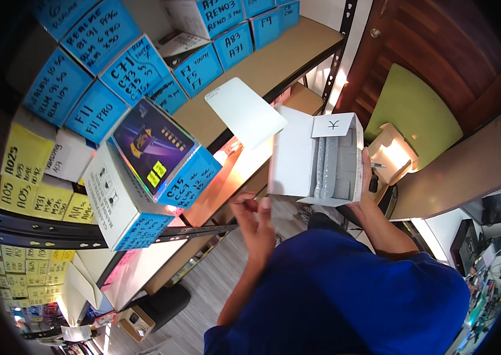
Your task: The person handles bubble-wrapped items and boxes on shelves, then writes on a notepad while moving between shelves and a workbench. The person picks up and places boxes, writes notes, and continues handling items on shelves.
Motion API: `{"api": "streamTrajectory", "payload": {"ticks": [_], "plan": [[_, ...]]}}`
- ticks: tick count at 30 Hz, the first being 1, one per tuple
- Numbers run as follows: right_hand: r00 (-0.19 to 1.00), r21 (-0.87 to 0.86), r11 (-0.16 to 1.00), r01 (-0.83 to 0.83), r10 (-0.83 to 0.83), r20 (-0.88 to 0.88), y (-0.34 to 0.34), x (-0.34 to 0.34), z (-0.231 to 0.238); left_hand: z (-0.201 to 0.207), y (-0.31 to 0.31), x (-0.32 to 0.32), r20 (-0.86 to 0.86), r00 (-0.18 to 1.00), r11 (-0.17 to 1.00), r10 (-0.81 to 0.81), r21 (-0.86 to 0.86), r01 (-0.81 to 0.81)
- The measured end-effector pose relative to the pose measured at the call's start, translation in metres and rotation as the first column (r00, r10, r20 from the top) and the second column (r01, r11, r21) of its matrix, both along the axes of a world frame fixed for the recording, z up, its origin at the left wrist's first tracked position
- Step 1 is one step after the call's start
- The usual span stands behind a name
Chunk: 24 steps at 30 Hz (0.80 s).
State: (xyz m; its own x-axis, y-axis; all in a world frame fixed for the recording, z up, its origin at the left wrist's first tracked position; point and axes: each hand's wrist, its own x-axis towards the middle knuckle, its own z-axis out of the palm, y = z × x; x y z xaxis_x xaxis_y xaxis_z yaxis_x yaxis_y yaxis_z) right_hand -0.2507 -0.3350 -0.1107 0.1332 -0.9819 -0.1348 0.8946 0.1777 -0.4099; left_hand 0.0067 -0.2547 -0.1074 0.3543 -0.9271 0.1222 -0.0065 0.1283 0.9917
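My right hand [367,174] grips the right side of an open white cardboard box [293,155], its lid folded back to the left. Inside lies a narrow package in bubble wrap [325,168] beside grey lining. A thin pen-like stick [376,165] shows by the right fingers; whether they hold it I cannot tell. My left hand [254,222] is raised below and left of the box, apart from it. Its fingers are loosely bent, the thumb stands away from them, and nothing shows between them. A flat white panel [245,112] juts over the shelf edge near the lid.
Boxes with blue labelled fronts [96,109] fill the upper shelf [289,50]. Two boxes, one with a dark colourful top [153,145], project toward me. Yellow-labelled boxes [28,165] stand at left. A green chair back [414,109] and a curved counter [469,160] flank my right.
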Motion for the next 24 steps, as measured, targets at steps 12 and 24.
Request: {"api": "streamTrajectory", "payload": {"ticks": [12,24], "plan": [[0.962,-0.037,0.999,0.007,-0.016,-0.271,-0.006,-0.042,-0.04,-0.02,-0.065,-0.083,-0.432,0.758,0.762,-0.489,0.212,0.613],[0.98,0.075,0.997,-0.027,0.041,-0.193,-0.045,-0.125,-0.08,0.037,-0.133,-0.165,0.211,0.625,0.659,-0.752,0.192,0.727]]}}
